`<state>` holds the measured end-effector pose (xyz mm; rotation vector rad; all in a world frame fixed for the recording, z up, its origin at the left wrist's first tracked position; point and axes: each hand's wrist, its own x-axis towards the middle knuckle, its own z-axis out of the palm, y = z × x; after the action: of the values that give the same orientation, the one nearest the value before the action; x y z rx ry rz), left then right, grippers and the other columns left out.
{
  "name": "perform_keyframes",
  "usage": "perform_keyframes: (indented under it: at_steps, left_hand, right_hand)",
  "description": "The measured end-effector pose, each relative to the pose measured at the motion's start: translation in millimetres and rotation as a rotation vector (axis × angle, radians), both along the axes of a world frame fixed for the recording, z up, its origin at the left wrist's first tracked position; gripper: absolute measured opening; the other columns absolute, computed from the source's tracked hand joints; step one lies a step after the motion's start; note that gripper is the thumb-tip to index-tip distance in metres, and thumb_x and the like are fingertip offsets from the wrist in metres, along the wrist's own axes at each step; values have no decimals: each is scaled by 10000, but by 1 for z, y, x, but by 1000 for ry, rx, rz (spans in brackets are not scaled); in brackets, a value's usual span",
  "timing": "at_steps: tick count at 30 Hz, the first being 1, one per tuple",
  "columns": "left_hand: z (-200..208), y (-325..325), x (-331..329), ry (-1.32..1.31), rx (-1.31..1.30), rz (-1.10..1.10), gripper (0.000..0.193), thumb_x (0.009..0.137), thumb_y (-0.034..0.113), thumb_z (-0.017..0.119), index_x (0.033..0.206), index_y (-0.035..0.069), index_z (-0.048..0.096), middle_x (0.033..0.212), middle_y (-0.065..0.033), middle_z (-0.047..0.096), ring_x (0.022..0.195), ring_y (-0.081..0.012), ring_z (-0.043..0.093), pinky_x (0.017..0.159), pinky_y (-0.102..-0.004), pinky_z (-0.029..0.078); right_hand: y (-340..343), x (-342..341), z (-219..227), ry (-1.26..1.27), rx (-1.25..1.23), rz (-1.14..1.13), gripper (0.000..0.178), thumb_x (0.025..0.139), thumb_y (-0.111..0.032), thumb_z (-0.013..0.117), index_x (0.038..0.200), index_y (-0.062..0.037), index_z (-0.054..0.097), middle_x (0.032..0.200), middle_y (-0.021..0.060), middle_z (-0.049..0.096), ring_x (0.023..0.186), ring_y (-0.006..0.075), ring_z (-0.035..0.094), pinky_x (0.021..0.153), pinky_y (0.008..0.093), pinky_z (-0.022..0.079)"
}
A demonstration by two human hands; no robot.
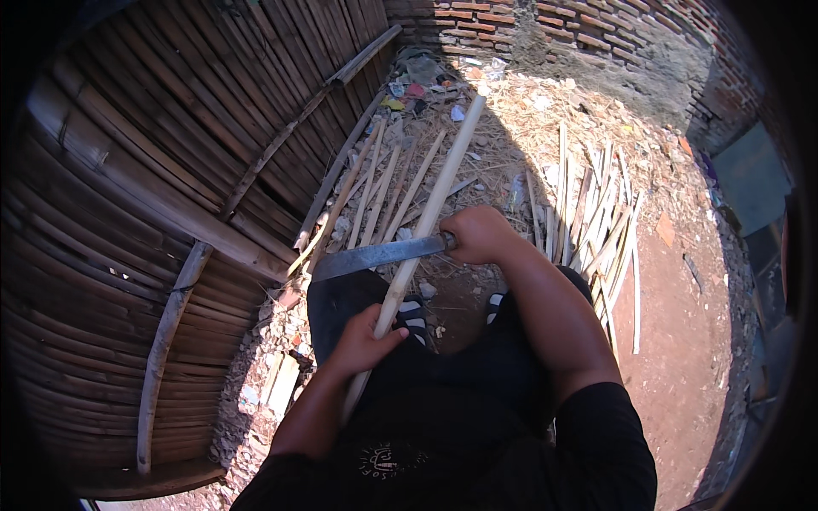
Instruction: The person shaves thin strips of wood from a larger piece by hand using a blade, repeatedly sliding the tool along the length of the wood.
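A long pale bamboo pole (450, 175) slants from my lap up toward the far rubble. My left hand (362, 342) is closed round its lower part, near my left thigh. In my right hand (477, 234) is the handle of a machete (362, 259). The wide grey blade points left and lies across the pole, over my left knee. Whether its edge cuts into the wood I cannot tell. The handle is mostly hidden inside my fist.
A bamboo slat wall (204, 153) stands close on the left. Split bamboo strips (596, 213) lie piled at the right, with several more strips (388, 192) ahead. A brick wall (588, 34) closes the far side. Straw and litter cover the ground between.
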<state>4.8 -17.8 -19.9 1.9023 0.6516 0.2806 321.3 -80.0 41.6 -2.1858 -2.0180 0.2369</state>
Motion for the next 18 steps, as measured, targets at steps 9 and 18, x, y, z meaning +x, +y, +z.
perform_keyframes:
  at_steps: [9,18]
  left_hand:
    - [-6,-1,6,-35,27,-36,317,927,235,819,1074,63,597,798,-4,618,638,-70,593,563,-263,487]
    - [6,-3,2,78,65,-11,363,903,270,833,1092,29,637,910,-49,669,855,-122,632,772,-325,536]
  right_hand:
    - [-17,53,-8,172,163,-459,399,842,-396,781,1074,-71,759,964,222,747,966,421,722,881,524,574]
    - [-1,0,-2,4,-20,8,332,786,-331,777,1040,-118,763,927,170,753,947,381,736,854,511,587]
